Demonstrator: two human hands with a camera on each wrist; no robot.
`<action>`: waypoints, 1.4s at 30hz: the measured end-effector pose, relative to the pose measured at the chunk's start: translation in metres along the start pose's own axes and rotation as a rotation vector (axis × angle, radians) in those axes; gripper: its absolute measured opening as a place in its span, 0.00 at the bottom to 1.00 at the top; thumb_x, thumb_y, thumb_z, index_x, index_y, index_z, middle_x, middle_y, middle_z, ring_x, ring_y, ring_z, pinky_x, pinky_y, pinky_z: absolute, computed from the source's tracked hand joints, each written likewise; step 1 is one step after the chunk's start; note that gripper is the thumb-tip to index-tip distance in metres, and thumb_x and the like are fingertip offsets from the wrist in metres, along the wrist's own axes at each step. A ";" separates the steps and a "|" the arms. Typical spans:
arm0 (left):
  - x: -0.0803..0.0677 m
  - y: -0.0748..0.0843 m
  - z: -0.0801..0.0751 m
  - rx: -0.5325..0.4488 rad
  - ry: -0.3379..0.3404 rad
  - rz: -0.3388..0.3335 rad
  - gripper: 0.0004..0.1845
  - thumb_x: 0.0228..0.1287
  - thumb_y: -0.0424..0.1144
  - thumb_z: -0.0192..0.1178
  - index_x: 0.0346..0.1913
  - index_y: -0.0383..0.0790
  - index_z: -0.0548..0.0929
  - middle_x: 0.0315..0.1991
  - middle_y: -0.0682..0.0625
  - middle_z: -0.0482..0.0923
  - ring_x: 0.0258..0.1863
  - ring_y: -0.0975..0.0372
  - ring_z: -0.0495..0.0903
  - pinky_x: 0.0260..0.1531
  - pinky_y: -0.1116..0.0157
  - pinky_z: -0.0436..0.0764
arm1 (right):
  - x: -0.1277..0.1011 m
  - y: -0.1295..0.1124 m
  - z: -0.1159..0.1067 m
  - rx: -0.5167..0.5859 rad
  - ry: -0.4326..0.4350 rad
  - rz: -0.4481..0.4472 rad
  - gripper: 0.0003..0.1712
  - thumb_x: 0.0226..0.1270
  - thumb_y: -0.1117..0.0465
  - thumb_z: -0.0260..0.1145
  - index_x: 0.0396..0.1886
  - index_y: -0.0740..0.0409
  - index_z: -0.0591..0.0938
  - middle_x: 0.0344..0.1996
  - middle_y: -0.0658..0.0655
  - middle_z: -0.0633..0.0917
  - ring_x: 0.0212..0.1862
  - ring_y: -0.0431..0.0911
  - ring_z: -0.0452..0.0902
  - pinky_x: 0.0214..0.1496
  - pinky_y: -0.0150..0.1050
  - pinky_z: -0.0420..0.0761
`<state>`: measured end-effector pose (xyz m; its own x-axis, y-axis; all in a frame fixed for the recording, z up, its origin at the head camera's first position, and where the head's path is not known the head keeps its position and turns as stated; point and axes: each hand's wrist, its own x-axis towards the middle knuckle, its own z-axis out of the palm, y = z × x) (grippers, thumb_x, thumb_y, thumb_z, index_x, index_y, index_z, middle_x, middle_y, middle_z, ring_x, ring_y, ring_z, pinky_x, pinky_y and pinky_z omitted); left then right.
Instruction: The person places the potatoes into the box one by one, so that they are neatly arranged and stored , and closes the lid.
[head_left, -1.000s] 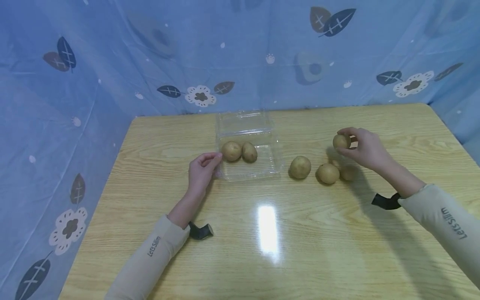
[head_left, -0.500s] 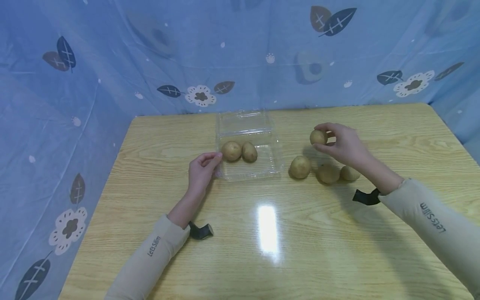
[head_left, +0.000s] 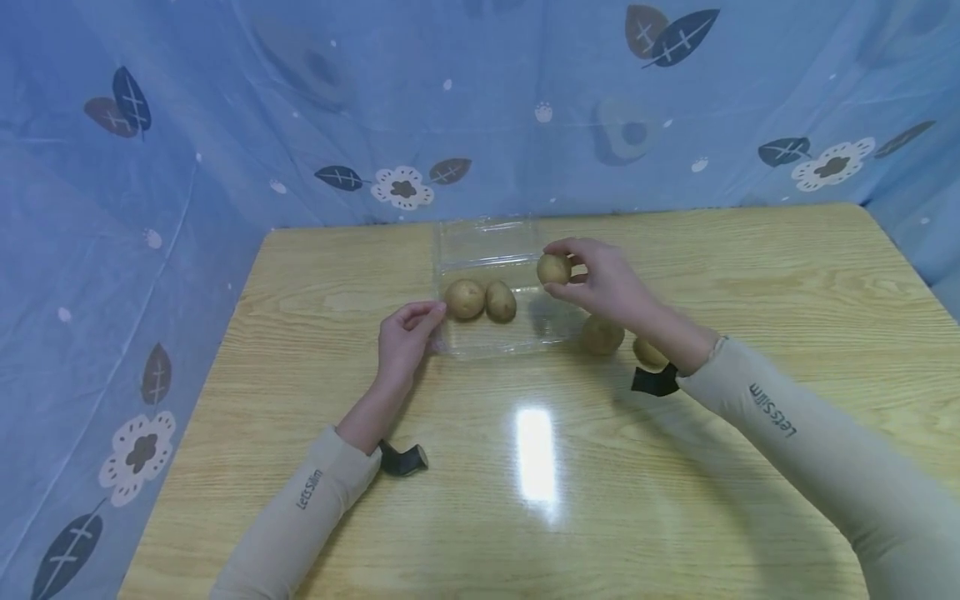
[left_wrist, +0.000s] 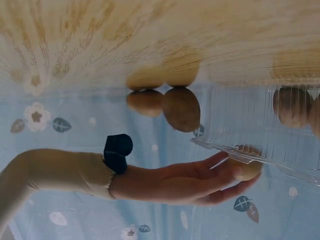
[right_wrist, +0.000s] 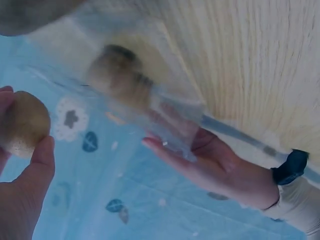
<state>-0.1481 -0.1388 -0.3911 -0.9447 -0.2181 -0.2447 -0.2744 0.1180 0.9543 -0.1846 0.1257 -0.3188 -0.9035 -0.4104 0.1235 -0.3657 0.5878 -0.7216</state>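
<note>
A clear plastic container [head_left: 547, 329] stands open on the wooden table [head_left: 525, 500], with two potatoes [head_left: 465, 298] lying side by side in its left half. My right hand [head_left: 564, 271] pinches a small potato [head_left: 552, 268] in its fingertips just above the container's right side. The right wrist view shows that potato [right_wrist: 22, 125] between my fingers [right_wrist: 37, 167]. My left hand [head_left: 429, 321] rests against the container's front left corner with its fingers fairly straight [right_wrist: 175, 152]. Two more potatoes [head_left: 602, 334] lie on the table right of the container, partly hidden by my right forearm.
The container's lid [head_left: 483, 237] lies open behind it, toward the blue flowered curtain [head_left: 225, 125] that closes off the back and left of the table. In the left wrist view the loose potatoes [left_wrist: 181, 108] sit beside the container's wall [left_wrist: 250, 125].
My right hand has carried the small potato leftward from above the loose potatoes to above the container's right side. The left hand has stayed at the container's corner.
</note>
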 end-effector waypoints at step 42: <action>0.000 -0.001 0.000 -0.072 -0.015 0.023 0.17 0.54 0.48 0.64 0.41 0.39 0.80 0.31 0.53 0.81 0.28 0.67 0.77 0.25 0.73 0.82 | 0.018 0.002 0.043 -0.380 -0.091 -0.118 0.22 0.54 0.63 0.66 0.49 0.66 0.76 0.47 0.66 0.78 0.50 0.58 0.74 0.55 0.51 0.75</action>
<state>-0.1479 -0.1392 -0.3922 -0.9533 -0.2012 -0.2251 -0.2400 0.0526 0.9693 -0.1915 0.0891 -0.3472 -0.8330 -0.5407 0.1175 -0.5379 0.7414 -0.4013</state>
